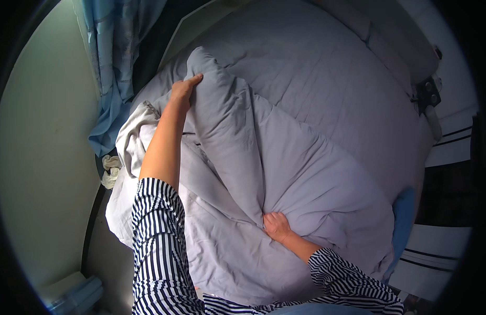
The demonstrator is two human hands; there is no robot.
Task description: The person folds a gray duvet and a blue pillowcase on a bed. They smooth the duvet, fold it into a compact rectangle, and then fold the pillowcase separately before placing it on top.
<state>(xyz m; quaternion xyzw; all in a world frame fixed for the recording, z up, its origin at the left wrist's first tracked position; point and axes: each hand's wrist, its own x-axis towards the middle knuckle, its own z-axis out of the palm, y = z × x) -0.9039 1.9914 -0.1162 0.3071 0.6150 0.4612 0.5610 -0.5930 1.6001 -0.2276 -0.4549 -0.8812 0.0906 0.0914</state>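
A thick grey duvet [306, 165] lies bunched and folded over the near part of a bed. My left hand [184, 89] is stretched far forward and grips a raised, rolled edge of it, thumb on top and the other fingers hidden underneath. Closer to me, my right hand [276, 227] is closed on a gathered fold of the same duvet, and creases fan out from that grip. Beyond the duvet spreads the wrinkled grey bed sheet [325, 67]. A paler bunched end of cloth [136, 126] hangs at the bed's left side, beside my left forearm.
Blue curtains [113, 59] hang at the upper left, next to a pale wall [42, 141]. Crumpled cream cloth [110, 171] lies by the bed's left edge. A white drawer unit [427, 246] and a blue cloth [403, 220] are at the right. A headboard [408, 43] rises at the upper right.
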